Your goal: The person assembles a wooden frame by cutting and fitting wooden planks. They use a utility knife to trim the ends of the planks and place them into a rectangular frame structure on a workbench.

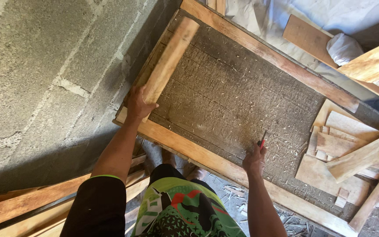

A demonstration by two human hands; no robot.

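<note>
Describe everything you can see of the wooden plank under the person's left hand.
The wooden plank is a long, narrow, light brown board with a smooth face and visible grain. It lies flat and slanted along the left end of the dusty workbench, its far end near the bench's upper frame rail. The left hand grips its near end. Nothing else touches it.

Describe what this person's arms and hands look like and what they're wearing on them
Both hands are bare, with no gloves, rings or watch visible. The left hand leads back along a bare forearm to a short black sleeve with a thin bright green trim at its hem. The right hand has a bare forearm too; no sleeve shows on that side within the frame.
</note>
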